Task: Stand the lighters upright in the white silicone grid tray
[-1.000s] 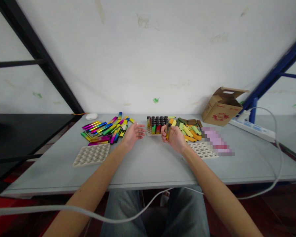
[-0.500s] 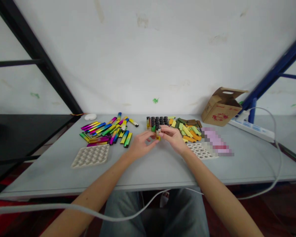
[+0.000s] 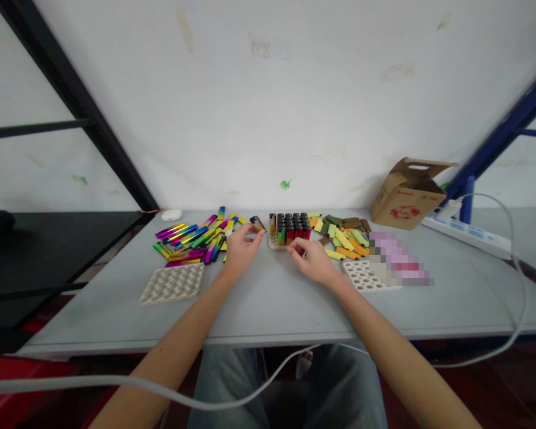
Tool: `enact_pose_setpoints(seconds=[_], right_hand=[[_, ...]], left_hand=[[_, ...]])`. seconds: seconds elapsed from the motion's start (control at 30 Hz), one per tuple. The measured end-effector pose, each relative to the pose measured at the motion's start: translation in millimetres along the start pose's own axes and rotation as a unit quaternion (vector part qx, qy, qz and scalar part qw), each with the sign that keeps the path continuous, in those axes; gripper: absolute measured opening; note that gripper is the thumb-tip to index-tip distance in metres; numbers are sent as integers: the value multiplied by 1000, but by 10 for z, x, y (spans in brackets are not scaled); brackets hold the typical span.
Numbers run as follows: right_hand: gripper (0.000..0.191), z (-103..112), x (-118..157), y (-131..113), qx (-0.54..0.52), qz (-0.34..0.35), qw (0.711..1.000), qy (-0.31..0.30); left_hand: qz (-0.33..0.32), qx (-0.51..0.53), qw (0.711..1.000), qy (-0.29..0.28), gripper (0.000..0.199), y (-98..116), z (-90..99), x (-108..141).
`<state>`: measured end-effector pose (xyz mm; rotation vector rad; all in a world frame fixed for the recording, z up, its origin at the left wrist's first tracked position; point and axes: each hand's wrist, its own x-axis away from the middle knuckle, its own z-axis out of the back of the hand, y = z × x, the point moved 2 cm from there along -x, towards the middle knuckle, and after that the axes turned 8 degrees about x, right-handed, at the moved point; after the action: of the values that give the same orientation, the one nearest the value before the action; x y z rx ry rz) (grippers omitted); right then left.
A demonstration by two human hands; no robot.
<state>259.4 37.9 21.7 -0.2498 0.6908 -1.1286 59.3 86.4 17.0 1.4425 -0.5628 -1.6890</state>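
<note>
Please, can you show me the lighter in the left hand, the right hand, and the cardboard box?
Lighter (image 3: 258,224): head view, on its body.
Right hand (image 3: 310,261): head view, on the back of the hand.
Cardboard box (image 3: 404,210): head view, on the red-printed side.

Left hand (image 3: 244,250): thumb and fingertips pinch a tilted disposable lighter (image 3: 258,223) near the back of the grey bench (image 3: 272,310). Right hand (image 3: 311,261): fingers loosely spread, nothing visible in them, fingertips near the front of a small tray (image 3: 273,243) of upright lighters (image 3: 288,229). Left of the tray, a heap of rainbow-metallic lighter bodies (image 3: 192,243); to its right, a heap of yellow, orange and olive lighter bodies (image 3: 342,237). Two perforated trays sit nearer the front edge: one (image 3: 172,283) left, one (image 3: 366,276) right. Back right corner: open cardboard box (image 3: 406,199) beside a white power strip (image 3: 467,235). Pink item (image 3: 397,259) pixelated, unreadable.
</note>
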Motion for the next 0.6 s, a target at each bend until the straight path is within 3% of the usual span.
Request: enact_pose_setpoints(seconds=[0.1, 0.23, 0.43, 0.6], right_hand=[[17, -15, -5, 53, 47, 3, 998, -49], [18, 7, -15, 95, 60, 12, 996, -60], [22, 154, -49, 157, -11, -9, 997, 72], [22, 176, -55, 194, 27, -60, 994, 86]], left_hand=[[3, -8, 1000, -3, 22, -91, 3, -57], [35, -50, 996, -64, 19, -181, -56, -134], [57, -110, 986, -112, 15, -226, -131, -237], [35, -163, 980, -112, 16, -251, -205, -213]])
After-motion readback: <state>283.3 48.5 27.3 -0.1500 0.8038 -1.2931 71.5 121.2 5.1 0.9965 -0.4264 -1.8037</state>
